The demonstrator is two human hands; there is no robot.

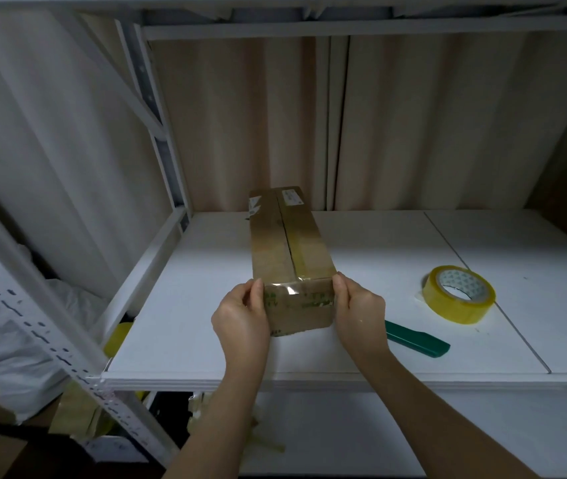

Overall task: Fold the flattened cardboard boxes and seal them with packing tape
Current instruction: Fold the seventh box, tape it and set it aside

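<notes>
now my left hand (240,314) and right hand (358,305) clasp the box (292,261) end; light, stiff cardboard, best gripped at corners.

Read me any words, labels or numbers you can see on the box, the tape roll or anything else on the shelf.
None of it can be read.
White label at the far end of the cardboard box: print too small and blurred.
Green print on the box's near end, between the left hand and right hand: blurred under clear tape.
Pattern on the core of the tape roll: green marks, illegible.
Green cutter: no text visible.
</notes>
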